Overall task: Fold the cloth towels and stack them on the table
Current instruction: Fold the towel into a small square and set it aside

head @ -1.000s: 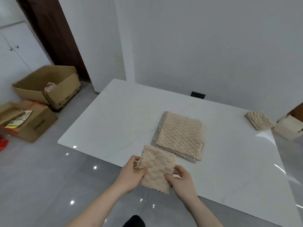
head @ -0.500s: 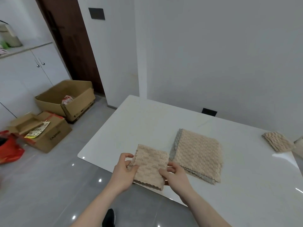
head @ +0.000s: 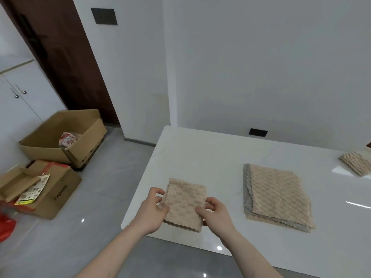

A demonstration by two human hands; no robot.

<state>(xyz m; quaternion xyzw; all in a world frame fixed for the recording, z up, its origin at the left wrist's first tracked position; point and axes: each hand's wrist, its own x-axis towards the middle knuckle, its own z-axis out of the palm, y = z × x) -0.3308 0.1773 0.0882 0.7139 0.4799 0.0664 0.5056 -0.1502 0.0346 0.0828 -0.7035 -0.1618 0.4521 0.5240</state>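
Towel, beige, waffle-textured cloth, folded to a small rectangle point(head: 184, 205), is held over the near-left corner of the white glossy bench point(head: 200, 157); can't tell if its underside touches the surface. Long axis runs near-to-far, scalloped edge at the near end.

Left hand point(head: 154, 209) is closed on the left edge, thumb on top, fingers curled behind. Right hand point(head: 215, 212) is closed on the near-right edge the same way. Both grips are pinches, not full fists.

Looks like the fold is done on this piece and it's ready to be stacked.

Key relation: the stack of folded beige towels with a grey one at the bottom point(head: 277, 197) lies to the right of the held towel, well apart, slightly farther back. Its long axis is roughly parallel to the held piece, so little rotation should be needed. Right hand is the nearer one to it; a rightward carry is the likely move.

A second small pile of beige folded towels point(head: 355, 163) sits at the far-right edge of the bench, much farther off.

Off the bench, left: open brown cardboard boxes point(head: 64, 141) on the grey tiled floor point(head: 96, 197).
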